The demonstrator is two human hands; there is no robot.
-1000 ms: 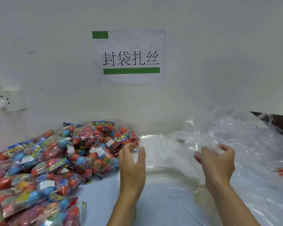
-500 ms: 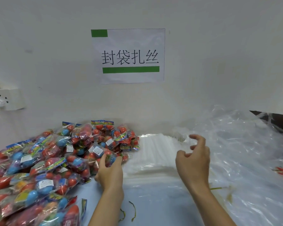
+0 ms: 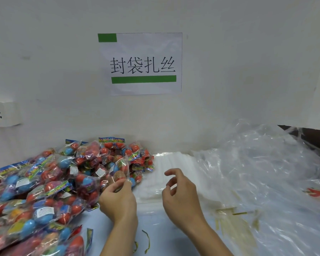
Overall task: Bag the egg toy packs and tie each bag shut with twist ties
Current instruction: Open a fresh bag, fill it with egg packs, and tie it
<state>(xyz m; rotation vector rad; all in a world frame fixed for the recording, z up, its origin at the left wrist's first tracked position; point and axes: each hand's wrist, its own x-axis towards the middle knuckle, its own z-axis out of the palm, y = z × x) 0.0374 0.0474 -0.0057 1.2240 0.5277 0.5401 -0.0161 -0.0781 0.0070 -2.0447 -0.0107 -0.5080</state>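
Crinkly clear cellophane egg toy packs [image 3: 50,183], each showing red and blue plastic eggs under a printed header card, lie heaped on the left side of the pale blue counter [image 3: 164,235], with the pile running back to the white wall. Left hand [image 3: 118,200] is at the pile's right edge; thumb and fingers pinch the near end of one pack with a reddish-orange egg [image 3: 119,175]. That pack stands roughly upright, long axis pointing away from the person, top tilted slightly toward the wall.

Right hand [image 3: 179,196] hangs just right of the left, fingers loosely curled, grasping nothing. Under and beyond it lies a flat stack of clear plastic bags [image 3: 175,163], touching the pile's right edge. A large crumpled sheet of clear plastic [image 3: 262,167] fills the right side of the counter.

Key relation: the pinched pack is directly ahead of the left hand; the bag stack is immediately to its right, nearer the right hand. Judgement: the right hand is better placed to lift and open a bag while the left carries the pack rightward, narrow end first.

Thin green-and-yellow twist ties [image 3: 146,241] lie loose on the counter near the forearms; more pale ones [image 3: 235,226] sit to the right. No bag is yet filled or tied in view.
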